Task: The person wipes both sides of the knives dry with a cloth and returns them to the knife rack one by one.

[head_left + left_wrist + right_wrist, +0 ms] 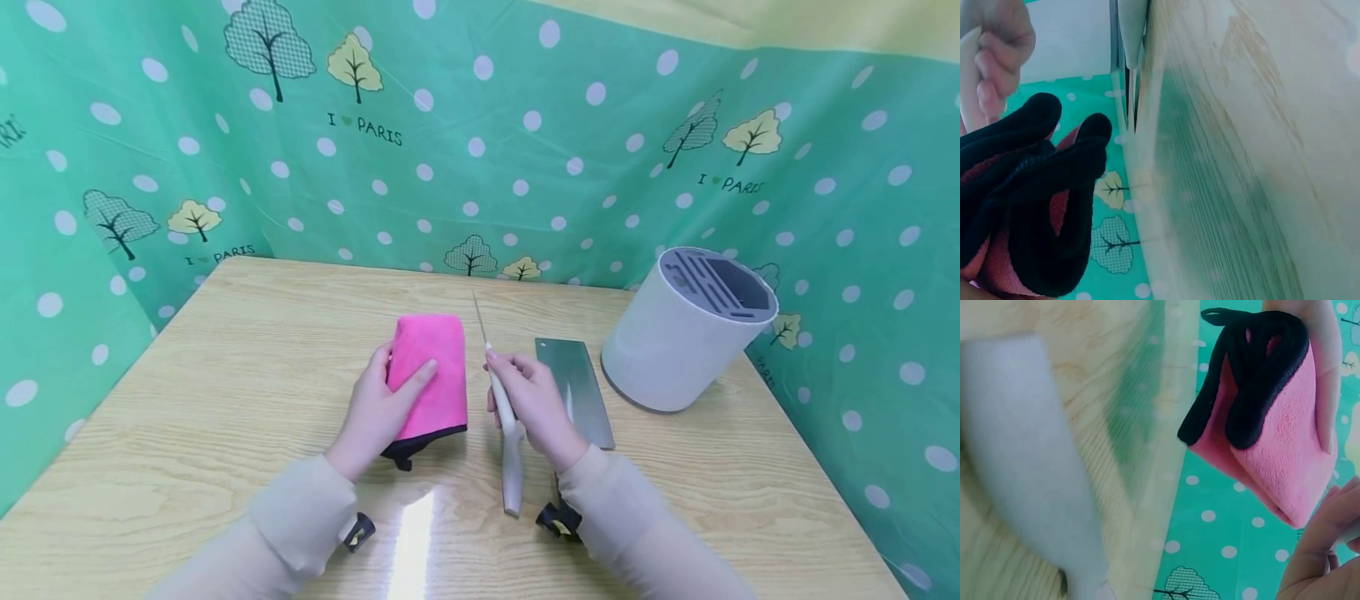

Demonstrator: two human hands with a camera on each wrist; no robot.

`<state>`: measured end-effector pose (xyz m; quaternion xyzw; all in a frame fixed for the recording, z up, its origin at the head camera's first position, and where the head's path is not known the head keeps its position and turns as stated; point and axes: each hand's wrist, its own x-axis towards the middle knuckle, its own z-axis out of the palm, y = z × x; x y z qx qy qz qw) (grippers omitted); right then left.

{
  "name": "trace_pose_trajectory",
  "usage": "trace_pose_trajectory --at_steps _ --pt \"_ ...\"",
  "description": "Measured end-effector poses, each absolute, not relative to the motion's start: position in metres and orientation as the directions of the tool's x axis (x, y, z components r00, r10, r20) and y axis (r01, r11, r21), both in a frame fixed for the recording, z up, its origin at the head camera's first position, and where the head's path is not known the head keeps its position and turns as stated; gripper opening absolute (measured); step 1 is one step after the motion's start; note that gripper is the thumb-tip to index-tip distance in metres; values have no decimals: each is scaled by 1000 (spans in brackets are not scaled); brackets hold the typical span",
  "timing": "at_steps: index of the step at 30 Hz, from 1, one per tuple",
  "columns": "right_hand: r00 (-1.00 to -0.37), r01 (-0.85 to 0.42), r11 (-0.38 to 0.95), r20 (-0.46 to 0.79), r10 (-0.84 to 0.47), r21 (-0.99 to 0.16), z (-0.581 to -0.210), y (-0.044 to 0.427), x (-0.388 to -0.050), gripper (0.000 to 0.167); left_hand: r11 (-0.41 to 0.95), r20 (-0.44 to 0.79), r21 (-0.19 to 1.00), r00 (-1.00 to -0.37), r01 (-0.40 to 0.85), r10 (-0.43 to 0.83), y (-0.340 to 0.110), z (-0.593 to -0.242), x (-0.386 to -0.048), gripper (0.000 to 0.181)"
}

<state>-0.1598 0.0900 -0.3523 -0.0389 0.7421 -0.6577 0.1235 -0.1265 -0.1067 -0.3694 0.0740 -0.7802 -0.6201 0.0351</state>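
Knife (510, 442): held off the surface (225, 400), its pale handle running from lower middle toward the centre, the thin blade seen edge-on and pointing up the frame.
Knife handling: likely stiff and fairly light, the handle perhaps smooth enough to slip; best held by the handle, clear of the edge.
Right grip (531, 402): right of centre, fingers curled round the front of the handle near the blade, the rear end sticking out below.
Left grip (377, 407): left of centre, closed about the left side of the cloth, thumb laid across its face.
Cloth (444, 392): folded pink, black-edged, just left of the knife and apart from it; looks soft and light, easy to pinch at the folds.
Cleaver (583, 392): flat on the surface, right of centre, its handle hidden in the head view.
Holder (660, 358): white slotted cylinder, at right.
Curtain (450, 196): green, dotted, across the top.
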Motion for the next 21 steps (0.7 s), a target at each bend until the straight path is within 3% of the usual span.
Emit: trace_pose_trajectory --at_steps 11,21 --pt "-966 164 16 -164 -199 -986 -359 74 -168 39 278 7 960 -987 -38 -160 -90 -365 -127 66" --pt "-979 159 45 -163 -120 -986 -367 64 -171 45 338 66 941 -987 12 -148 -79 -362 -125 65"
